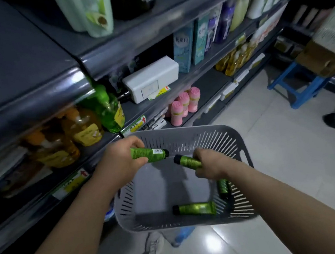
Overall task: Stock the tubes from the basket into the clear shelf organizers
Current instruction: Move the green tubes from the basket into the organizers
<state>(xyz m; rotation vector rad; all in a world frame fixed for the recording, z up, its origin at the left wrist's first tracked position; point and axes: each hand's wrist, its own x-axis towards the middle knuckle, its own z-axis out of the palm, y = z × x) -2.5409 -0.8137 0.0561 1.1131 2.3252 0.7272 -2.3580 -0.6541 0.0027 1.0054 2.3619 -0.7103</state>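
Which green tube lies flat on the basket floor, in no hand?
The tube by the basket's near wall, cap pointing left; the left hand and right hand hold two, a fourth tube is half hidden.

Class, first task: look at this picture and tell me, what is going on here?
A person stands by shop shelves over a grey basket. The left hand grips one green tube and the right hand grips a second tube, both above the basket. A third tube lies flat on the basket floor; a fourth tube leans at its right wall, partly hidden.
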